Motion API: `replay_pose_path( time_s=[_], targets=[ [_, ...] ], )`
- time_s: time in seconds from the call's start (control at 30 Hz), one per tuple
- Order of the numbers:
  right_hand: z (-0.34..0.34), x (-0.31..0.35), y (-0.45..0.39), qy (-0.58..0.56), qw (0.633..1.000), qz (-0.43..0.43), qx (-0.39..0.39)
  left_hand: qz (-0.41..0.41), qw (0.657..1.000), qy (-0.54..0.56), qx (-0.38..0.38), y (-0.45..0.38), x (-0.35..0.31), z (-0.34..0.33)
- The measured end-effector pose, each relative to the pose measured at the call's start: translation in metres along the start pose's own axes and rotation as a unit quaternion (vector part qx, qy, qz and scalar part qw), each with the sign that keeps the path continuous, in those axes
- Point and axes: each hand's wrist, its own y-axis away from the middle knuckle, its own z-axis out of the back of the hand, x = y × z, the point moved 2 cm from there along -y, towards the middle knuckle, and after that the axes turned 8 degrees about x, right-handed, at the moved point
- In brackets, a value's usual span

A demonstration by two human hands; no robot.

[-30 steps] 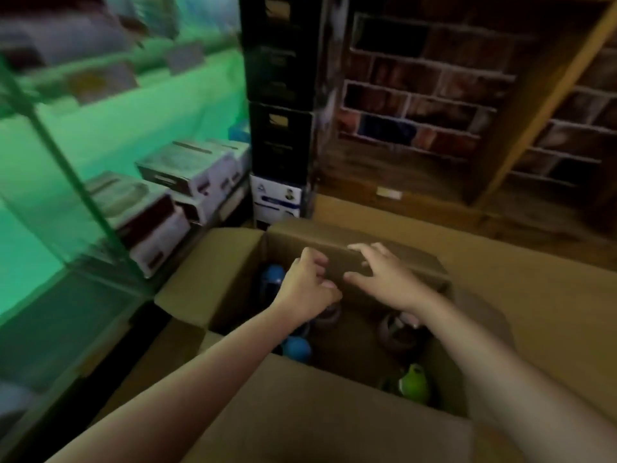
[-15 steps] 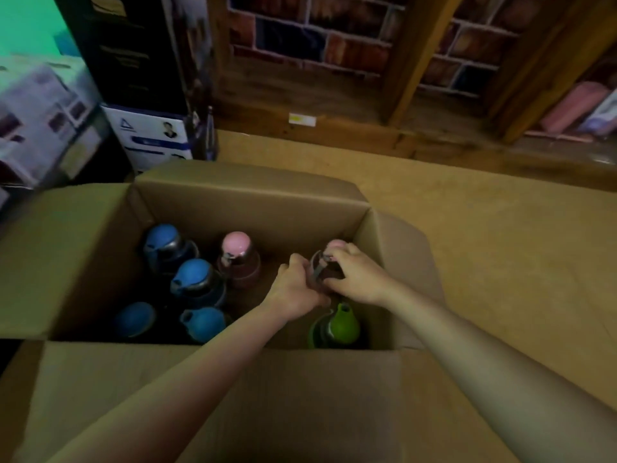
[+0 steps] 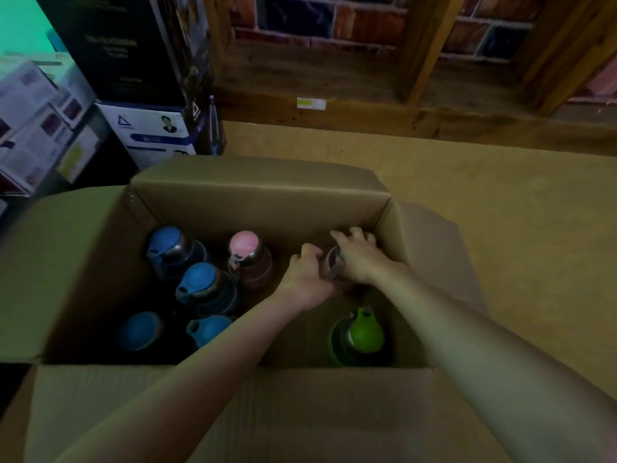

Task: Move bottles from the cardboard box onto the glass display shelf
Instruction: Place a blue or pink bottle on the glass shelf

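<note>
Both my hands are down in the open cardboard box [image 3: 253, 195] — my left hand [image 3: 305, 282] and right hand [image 3: 359, 260] are curled from either side round one bottle [image 3: 334, 262] in the far right corner. A pink-capped bottle [image 3: 245, 248] stands just left of it, blue-capped ones [image 3: 197, 284] further left, a green one [image 3: 359, 335] nearer me.

The box [image 3: 257, 198] held four blue-capped bottles [image 3: 200, 282], one pink-capped [image 3: 245, 245], one green-capped [image 3: 362, 332], and one gripped bottle [image 3: 334, 262] between two hands [image 3: 309, 282].
</note>
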Motion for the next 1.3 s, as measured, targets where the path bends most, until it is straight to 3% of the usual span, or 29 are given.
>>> replay_pose_path(
  time_s=[0.17, 0.33, 0.47, 0.6, 0.93, 1.3],
  targets=[
    [-0.013, 0.000, -0.004, 0.060, 0.998, -0.006, -0.030, 0.006, 1.000, 0.004, 0.001, 0.002, 0.006, 0.003],
    [0.010, 0.015, 0.006, 0.046, 0.998, -0.001, -0.049, 0.013, 0.999, 0.012, -0.027, 0.017, 0.003, 0.020],
    [0.040, 0.053, 0.034, 0.039, 0.987, 0.096, -0.119, 0.009, 0.997, -0.004, -0.073, 0.033, -0.004, 0.048],
    [0.072, 0.102, 0.074, 0.017, 0.970, 0.203, -0.136, -0.048, 0.991, -0.004, -0.128, 0.059, -0.015, 0.086],
    [0.130, 0.194, 0.172, -0.032, 0.912, 0.341, -0.224, -0.185, 0.955, 0.100, -0.209, 0.166, -0.012, 0.166],
    [0.184, 0.294, 0.283, -0.041, 0.818, 0.528, -0.226, -0.267, 0.894, 0.111, -0.343, 0.332, -0.040, 0.229]
  ],
)
